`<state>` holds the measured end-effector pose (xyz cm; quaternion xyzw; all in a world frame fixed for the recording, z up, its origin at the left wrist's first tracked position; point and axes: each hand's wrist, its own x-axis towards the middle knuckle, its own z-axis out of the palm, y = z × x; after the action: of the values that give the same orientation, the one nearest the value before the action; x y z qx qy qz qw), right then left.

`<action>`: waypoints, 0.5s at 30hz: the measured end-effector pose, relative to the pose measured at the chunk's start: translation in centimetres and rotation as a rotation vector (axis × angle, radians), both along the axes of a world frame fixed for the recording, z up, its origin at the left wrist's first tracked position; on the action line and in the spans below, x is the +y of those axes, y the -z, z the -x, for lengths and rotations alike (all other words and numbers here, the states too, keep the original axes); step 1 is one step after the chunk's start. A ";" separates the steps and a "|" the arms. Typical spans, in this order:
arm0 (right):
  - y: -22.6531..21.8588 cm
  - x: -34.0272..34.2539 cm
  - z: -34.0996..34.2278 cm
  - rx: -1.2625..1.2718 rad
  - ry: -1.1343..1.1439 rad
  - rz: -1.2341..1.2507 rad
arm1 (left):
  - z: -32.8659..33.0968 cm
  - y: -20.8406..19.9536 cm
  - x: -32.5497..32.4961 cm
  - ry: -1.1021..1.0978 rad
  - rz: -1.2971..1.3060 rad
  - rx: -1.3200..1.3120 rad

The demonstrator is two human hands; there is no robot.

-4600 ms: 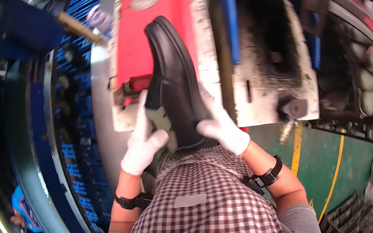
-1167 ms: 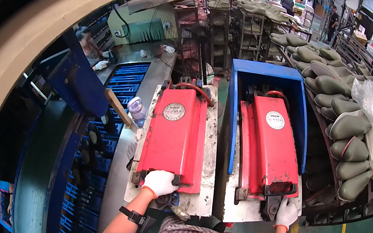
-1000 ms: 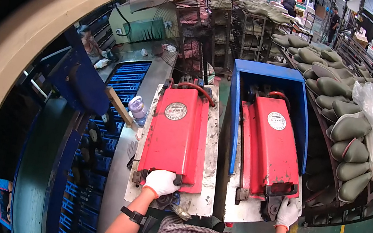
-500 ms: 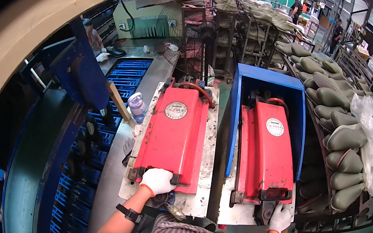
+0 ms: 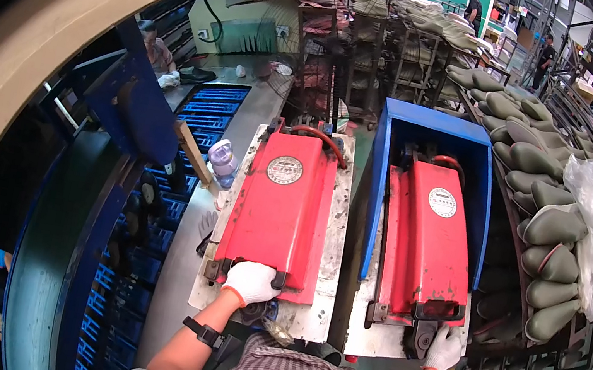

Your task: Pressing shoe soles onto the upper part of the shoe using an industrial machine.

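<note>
Two red press-like machines stand side by side before me: the left machine [image 5: 279, 217] and the right machine [image 5: 436, 248], each with a round white dial plate on top. My left hand [image 5: 252, 284], in a white knit glove, is closed around the black front handle [image 5: 280, 280] of the left machine. At the right machine's front, my gloved right hand [image 5: 444, 350] touches beside the dark metal bracket [image 5: 421, 338], below the black handle [image 5: 440, 311]. Its fingers point forward, slightly apart, with no held object visible; the fingertips are partly hidden.
A blue metal hood [image 5: 440, 121] surrounds the right machine. On the left, a bottle [image 5: 224, 160] stands on the metal ledge beside a blue slatted conveyor [image 5: 207, 111]. Olive boot-shaped pieces [image 5: 552, 228] fill a rack at right. Other people are at far left and in the back.
The view has shifted slightly. My left hand remains on the left machine's handle, and my right hand stays at the right machine's front, nearly unmoved.
</note>
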<state>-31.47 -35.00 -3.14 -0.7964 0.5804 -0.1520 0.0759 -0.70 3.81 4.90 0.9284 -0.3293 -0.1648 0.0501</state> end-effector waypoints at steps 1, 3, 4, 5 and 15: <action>-0.1 0.1 0.0 0.000 -0.003 -0.002 | 0.1 -0.1 -0.1 -0.002 -0.009 0.005; -0.9 0.7 -0.4 -0.082 -0.003 0.012 | 0.2 -0.1 -0.1 -0.008 -0.021 0.008; -0.7 0.7 -0.4 -0.084 -0.007 0.009 | 0.3 -0.1 0.1 -0.013 -0.023 0.014; -0.4 0.6 -0.2 -0.088 -0.011 0.019 | 0.3 -0.1 0.0 -0.017 -0.023 0.020; -0.6 0.6 -0.2 -0.076 0.007 -0.020 | 0.3 -0.2 0.0 -0.015 -0.037 0.040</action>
<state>-31.30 -34.39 -2.50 -0.7873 0.5813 -0.1767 0.1055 -0.95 3.83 5.08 0.9281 -0.3181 -0.1891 0.0407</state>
